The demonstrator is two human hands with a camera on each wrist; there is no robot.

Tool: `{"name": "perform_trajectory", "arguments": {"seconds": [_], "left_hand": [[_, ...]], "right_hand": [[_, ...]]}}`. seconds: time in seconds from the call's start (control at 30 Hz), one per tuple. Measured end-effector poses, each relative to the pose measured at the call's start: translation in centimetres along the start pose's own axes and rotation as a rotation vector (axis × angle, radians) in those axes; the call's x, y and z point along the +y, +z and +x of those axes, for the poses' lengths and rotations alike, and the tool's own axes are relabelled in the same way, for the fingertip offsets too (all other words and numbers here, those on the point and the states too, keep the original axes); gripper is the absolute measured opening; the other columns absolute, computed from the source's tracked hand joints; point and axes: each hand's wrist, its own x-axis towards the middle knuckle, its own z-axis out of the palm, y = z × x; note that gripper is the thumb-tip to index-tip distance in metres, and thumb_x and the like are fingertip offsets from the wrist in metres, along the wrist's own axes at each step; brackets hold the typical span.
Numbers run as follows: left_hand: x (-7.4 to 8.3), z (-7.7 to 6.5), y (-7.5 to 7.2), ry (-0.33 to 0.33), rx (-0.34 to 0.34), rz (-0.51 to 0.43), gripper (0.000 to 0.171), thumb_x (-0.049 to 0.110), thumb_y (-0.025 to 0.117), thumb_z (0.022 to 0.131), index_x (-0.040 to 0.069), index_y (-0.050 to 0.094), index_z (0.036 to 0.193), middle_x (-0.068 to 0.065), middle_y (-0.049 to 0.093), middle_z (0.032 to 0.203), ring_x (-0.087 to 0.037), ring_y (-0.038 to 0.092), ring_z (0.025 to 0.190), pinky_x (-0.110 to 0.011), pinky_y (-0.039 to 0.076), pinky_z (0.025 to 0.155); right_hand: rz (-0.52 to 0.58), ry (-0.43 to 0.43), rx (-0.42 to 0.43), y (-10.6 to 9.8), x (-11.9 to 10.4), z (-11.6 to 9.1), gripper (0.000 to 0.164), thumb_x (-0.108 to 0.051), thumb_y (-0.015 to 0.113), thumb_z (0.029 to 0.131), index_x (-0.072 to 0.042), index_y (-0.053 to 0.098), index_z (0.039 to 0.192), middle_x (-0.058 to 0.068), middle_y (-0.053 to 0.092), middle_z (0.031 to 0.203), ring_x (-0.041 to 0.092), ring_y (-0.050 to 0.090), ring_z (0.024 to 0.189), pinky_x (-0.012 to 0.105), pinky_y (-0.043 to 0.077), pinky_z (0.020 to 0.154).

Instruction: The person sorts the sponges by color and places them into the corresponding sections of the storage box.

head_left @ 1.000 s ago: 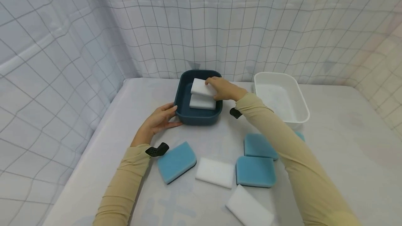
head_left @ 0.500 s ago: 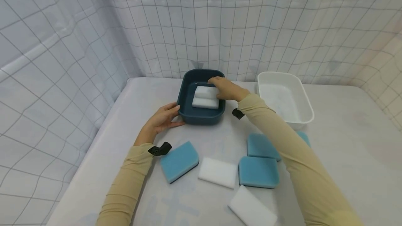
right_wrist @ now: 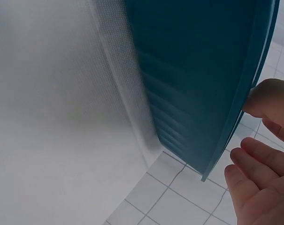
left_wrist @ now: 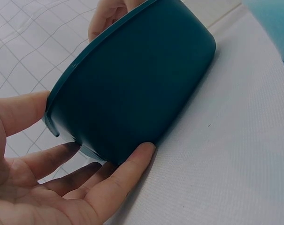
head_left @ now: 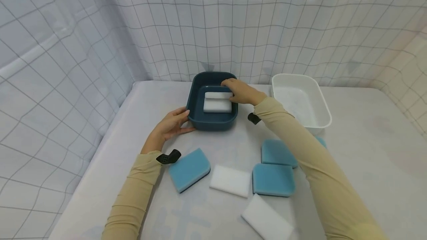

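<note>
In the head view a dark blue bin [head_left: 213,123] stands at the table's back middle. Two white sponges lie inside, the rear sponge [head_left: 217,95] directly behind the front sponge [head_left: 217,106]. My right hand [head_left: 243,91] reaches over the bin's right side, thumb and forefinger at the rear sponge's right end, appearing to pinch it. That contact is hidden by the wall in the right wrist view, where the other fingers [right_wrist: 254,173] hang outside the rim. My left hand [left_wrist: 62,178] steadies the bin's front left corner from outside, thumb at the rim and fingers extended along the wall.
A white bin [head_left: 301,103] stands to the right, past my right forearm. Nearer to me lie a blue sponge [head_left: 190,170] on the left, a white sponge [head_left: 230,180], another blue sponge [head_left: 273,180] and a white sponge [head_left: 267,217]. More blue sponges show partly behind my right arm.
The rear white sponge has come down from a raised, tilted position over the front one and now lies lower and straighter in the dark blue bin. My left hand stays at the corner.
</note>
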Motion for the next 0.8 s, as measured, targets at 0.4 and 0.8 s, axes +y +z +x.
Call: {"name": "perform_trajectory", "arguments": {"seconds": [0.4, 0.8], "left_hand": [[-0.1, 0.2, 0.0, 0.005, -0.012, -0.002, 0.057, 0.017, 0.035, 0.102, 0.008, 0.008, 0.152, -0.012, 0.013, 0.159, -0.027, 0.014, 0.147, -0.056, 0.034, 0.108], [0.1, 0.1, 0.0, -0.008, -0.012, -0.009, 0.056, 0.018, 0.036, 0.102, 0.009, 0.010, 0.152, -0.011, 0.015, 0.158, -0.026, 0.017, 0.146, -0.049, 0.043, 0.103]], "right_hand": [[-0.010, -0.017, 0.012, -0.4, 0.2, -0.8, 0.053, -0.004, 0.060, 0.086, 0.002, 0.042, 0.135, 0.024, 0.043, 0.141, 0.037, 0.043, 0.129, 0.047, 0.038, 0.109], [0.015, -0.016, 0.035, -1.3, 0.8, -1.9, 0.057, -0.005, 0.060, 0.087, 0.001, 0.038, 0.139, 0.023, 0.040, 0.143, 0.038, 0.038, 0.133, 0.048, 0.035, 0.112]]}}
